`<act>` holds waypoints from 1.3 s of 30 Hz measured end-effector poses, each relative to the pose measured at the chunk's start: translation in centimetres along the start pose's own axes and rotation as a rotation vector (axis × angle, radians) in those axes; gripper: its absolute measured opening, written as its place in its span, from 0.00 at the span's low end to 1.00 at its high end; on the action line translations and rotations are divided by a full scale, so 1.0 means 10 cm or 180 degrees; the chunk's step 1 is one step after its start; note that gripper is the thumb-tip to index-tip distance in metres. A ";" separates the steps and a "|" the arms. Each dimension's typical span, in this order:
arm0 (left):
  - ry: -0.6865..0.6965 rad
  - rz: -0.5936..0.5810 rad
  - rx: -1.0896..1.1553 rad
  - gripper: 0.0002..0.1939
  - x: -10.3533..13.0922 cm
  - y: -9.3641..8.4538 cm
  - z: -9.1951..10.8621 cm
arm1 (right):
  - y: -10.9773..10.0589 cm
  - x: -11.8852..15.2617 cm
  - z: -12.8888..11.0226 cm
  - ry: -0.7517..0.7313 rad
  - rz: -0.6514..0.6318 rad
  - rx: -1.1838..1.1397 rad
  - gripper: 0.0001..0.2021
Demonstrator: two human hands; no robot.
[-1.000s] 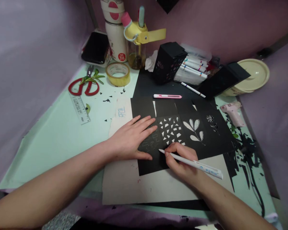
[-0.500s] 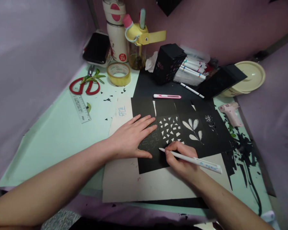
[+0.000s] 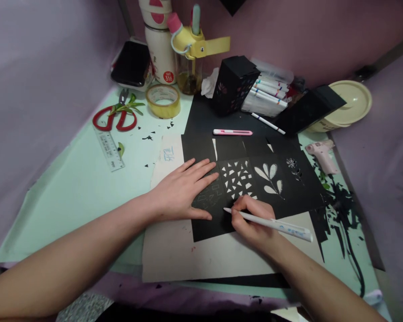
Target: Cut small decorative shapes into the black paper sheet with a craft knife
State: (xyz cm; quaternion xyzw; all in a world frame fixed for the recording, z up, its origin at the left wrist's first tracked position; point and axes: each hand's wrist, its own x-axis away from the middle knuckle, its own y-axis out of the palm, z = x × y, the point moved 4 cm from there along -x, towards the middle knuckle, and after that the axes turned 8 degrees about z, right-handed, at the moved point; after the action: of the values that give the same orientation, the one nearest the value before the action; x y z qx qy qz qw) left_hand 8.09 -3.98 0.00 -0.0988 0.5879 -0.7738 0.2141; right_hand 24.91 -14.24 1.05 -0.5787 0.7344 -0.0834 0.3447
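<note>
Now, right hand gripping white pen (tip on black paper), left hand flat beside.

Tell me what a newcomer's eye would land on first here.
First, the black paper sheet at the centre, cut with white triangles and a leaf pattern. The left hand lies flat on its left part, and the right hand grips a white pen, tip on the sheet. Red scissors lie far left.
</note>
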 end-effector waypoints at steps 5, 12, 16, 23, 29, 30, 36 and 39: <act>0.0000 -0.0009 -0.0026 0.52 0.00 -0.01 0.00 | -0.02 0.01 0.02 0.0001 0.0106 -0.0034 0.10; -0.0009 -0.0001 -0.0011 0.52 0.00 0.00 0.00 | -0.01 0.00 -0.01 -0.0045 0.0092 -0.0061 0.08; -0.0012 0.0016 0.0030 0.52 0.00 0.00 0.00 | 0.00 -0.02 -0.03 -0.0109 0.0003 -0.0072 0.07; 0.0008 0.0016 -0.0006 0.52 0.00 0.00 -0.01 | 0.01 -0.01 -0.05 -0.0168 -0.0009 -0.0030 0.08; 0.0005 -0.0007 -0.0035 0.52 0.00 0.00 -0.01 | 0.00 0.02 -0.03 -0.0077 0.0027 -0.0007 0.08; 0.0007 0.0002 -0.0036 0.52 0.00 0.00 -0.01 | 0.00 0.02 -0.02 -0.0047 0.0068 0.0019 0.09; -0.0006 -0.0002 -0.0006 0.52 0.00 0.01 0.00 | 0.01 0.02 0.01 0.0065 0.0116 0.0015 0.09; -0.0020 0.0018 0.0038 0.52 0.00 0.01 0.00 | 0.00 0.02 0.02 0.0090 0.0135 0.0030 0.10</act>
State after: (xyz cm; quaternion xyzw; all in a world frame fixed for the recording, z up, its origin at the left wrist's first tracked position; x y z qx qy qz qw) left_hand 8.09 -3.98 -0.08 -0.0983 0.5829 -0.7764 0.2186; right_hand 25.00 -14.38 0.83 -0.5601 0.7509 -0.0878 0.3387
